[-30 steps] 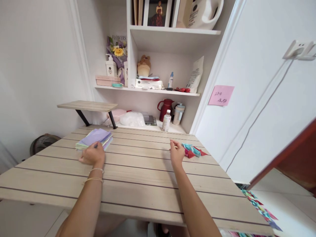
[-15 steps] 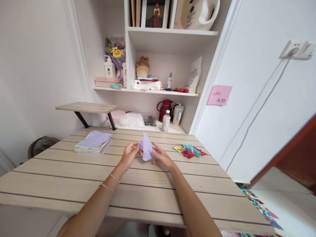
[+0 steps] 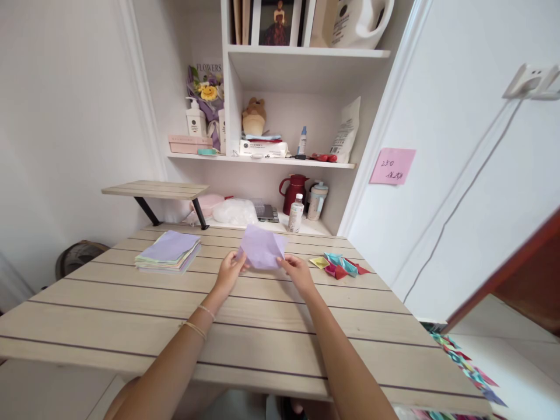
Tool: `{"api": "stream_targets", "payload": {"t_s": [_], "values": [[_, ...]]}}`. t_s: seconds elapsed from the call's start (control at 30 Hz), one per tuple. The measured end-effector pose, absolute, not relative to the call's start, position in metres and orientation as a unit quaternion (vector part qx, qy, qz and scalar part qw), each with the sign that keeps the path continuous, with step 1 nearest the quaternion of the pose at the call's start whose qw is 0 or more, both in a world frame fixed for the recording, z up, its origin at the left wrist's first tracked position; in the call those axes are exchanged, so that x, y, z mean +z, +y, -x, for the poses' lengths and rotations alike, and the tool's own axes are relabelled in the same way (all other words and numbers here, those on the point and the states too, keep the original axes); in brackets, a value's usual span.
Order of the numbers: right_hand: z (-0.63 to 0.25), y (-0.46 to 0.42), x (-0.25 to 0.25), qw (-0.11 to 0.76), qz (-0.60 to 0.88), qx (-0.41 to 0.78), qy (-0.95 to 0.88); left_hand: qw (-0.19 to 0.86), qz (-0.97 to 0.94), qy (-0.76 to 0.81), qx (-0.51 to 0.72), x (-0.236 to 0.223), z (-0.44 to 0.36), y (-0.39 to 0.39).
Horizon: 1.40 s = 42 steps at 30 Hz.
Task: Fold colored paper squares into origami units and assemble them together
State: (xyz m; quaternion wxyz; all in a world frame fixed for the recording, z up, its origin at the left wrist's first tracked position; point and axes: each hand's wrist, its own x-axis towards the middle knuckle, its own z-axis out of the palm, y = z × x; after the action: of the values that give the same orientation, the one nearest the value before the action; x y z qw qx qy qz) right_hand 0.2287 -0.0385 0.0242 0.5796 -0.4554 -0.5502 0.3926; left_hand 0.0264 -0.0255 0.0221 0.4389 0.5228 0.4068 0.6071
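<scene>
A square sheet of purple paper [image 3: 261, 248] is held up over the middle of the table, slightly bent along its right part. My left hand [image 3: 231, 269] pinches its lower left corner. At the lower right corner, my right hand [image 3: 297, 273] grips it between thumb and fingers. Left of my hands lies a stack of coloured paper [image 3: 168, 251] with a purple sheet on top. To the right of my right hand sits a small cluster of folded paper pieces [image 3: 339, 265] in yellow, teal, red and magenta.
A small raised wooden shelf [image 3: 155, 189] on black legs stands at the table's back left. Behind the table [image 3: 262, 344], a white bottle [image 3: 296, 213], a red jug [image 3: 294, 192] and a plastic bag [image 3: 236, 212] rest in the shelving. Folded paper strands [image 3: 468, 367] lie beyond the right edge.
My left hand has left the stack and come to the middle. My right hand has moved left from the folded pieces. The purple sheet, edge-on half a second ago, now spreads between both hands.
</scene>
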Motion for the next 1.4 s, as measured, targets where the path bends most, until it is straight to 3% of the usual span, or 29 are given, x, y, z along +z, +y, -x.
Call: {"api": "stream_targets", "payload": {"t_s": [0.07, 0.17, 0.3, 0.43, 0.7, 0.83, 1.0, 1.27, 1.4], "values": [[-0.231, -0.038, 0.025, 0.589, 0.481, 0.321, -0.564, 0.352, -0.578, 0.461, 0.575, 0.023, -0.024, -0.027], [-0.235, -0.038, 0.027, 0.584, 0.485, 0.350, -0.549, 0.284, -0.618, 0.502, 0.534, 0.021, -0.020, -0.030], [-0.235, -0.041, 0.031, 0.574, 0.433, 0.460, -0.521, 0.394, -0.609, 0.455, 0.517, 0.016, -0.022, -0.029], [-0.233, -0.045, 0.034, 0.551, 0.411, 0.488, -0.539, 0.479, -0.577, 0.394, 0.531, 0.017, -0.026, -0.027], [-0.235, -0.042, 0.030, 0.528, 0.370, 0.456, -0.613, 0.410, -0.629, 0.343, 0.564, 0.020, -0.022, -0.026], [-0.232, -0.041, 0.029, 0.523, 0.400, 0.412, -0.629, 0.436, -0.609, 0.374, 0.547, 0.013, -0.023, -0.021], [-0.224, -0.037, 0.022, 0.557, 0.432, 0.410, -0.578, 0.477, -0.543, 0.401, 0.562, 0.011, -0.029, -0.021], [-0.211, -0.042, 0.022, 0.599, 0.373, 0.480, -0.521, 0.419, -0.479, 0.387, 0.667, 0.017, -0.031, -0.026], [-0.201, -0.048, 0.023, 0.625, 0.353, 0.452, -0.530, 0.465, -0.494, 0.326, 0.659, 0.022, -0.035, -0.032]]}}
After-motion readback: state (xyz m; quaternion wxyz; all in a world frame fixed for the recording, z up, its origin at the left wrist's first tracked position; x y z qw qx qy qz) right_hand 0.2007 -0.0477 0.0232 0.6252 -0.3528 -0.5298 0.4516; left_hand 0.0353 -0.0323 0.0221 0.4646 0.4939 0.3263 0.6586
